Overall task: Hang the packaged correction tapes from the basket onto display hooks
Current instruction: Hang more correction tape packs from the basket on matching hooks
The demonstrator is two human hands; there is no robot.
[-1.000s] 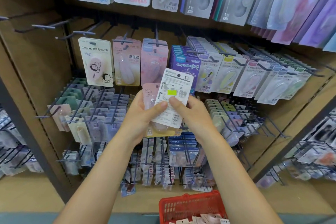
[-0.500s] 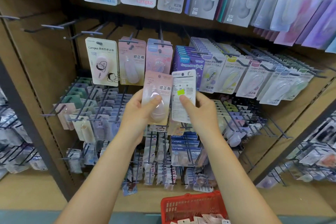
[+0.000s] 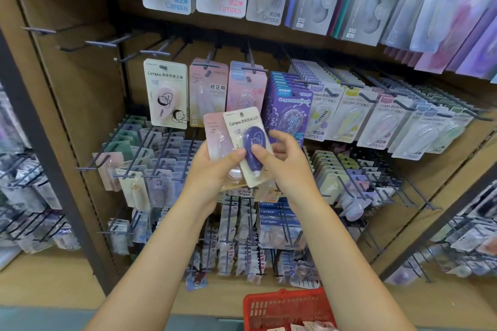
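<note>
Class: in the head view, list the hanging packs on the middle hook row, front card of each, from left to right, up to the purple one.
Cream Campus pack with pink tape → pink pack → pink-and-blue pack → purple Campus pack.

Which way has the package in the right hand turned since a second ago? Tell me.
Yes, it moved: the cream package in the right hand now shows its printed front with the purple dispenser instead of its white back, facing away from the hanging purple packs.
</note>
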